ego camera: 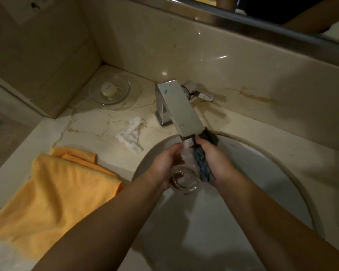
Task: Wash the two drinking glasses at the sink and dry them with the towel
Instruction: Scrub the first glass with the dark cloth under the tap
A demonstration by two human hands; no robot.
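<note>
With my left hand (165, 163) I hold a glass (185, 180) over the sink (262, 173), just under the tap (181, 108); my right hand (215, 163) grips a dark cloth (203, 165), pressed to the side of the glass. I see the towel (57, 192) on the table (98, 124), left of the sink, and a soap dish (110, 90) in its back corner.

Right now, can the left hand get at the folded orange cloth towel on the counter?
Probably yes for reach: the orange towel lies uncovered left of the sink, nothing between. But the left hand grips the clear drinking glass, so it isn't free.
</note>
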